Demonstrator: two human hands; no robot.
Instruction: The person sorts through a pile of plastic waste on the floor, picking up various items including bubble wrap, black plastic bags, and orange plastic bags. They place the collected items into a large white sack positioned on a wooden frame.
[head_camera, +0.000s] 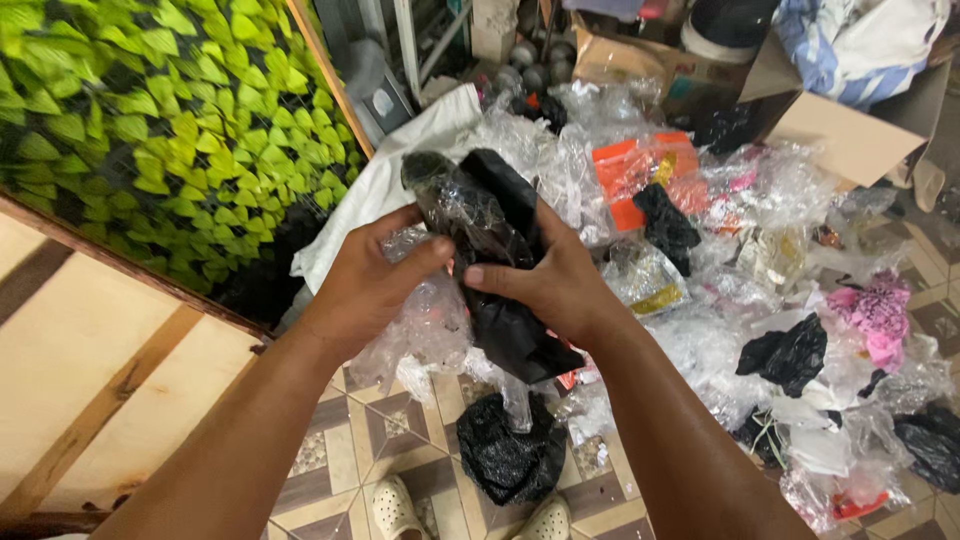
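Head view, looking down over both forearms. My left hand (375, 275) and right hand (555, 285) meet at mid-frame around one bundle: a black item (505, 250) sheathed in a clear plastic bag (455, 215).

Left hand: fingers curled, thumb pressed across the front of the plastic, closed on the crinkled clear wrap at the bundle's left side. More loose clear plastic hangs below this hand.

Right hand: thumb lying across the black item's middle, fingers wrapped behind it, clamped on the dark material. The black item runs diagonally through this grip; its rounded upper end stands above both hands, its lower end juts out below the right palm toward the floor.

So the bundle sits between the two hands, held up off the floor, thumbs nearly touching each other on its front face.

Surroundings: directly beneath the bundle a crumpled black bag (510, 455) lies on the patterned tile floor (345, 455). Two pale clogs (395, 510) show at the bottom edge. To the right, a wide heap of clear wrappers (720, 330) mixed with more black bags, an orange packet (630, 170) and a pink bag (880, 310). A cardboard box (850, 140) stands behind the heap. Upper left, a panel of green artificial leaves (150, 130) in a wooden frame; a white cloth (400, 160) lies against it.
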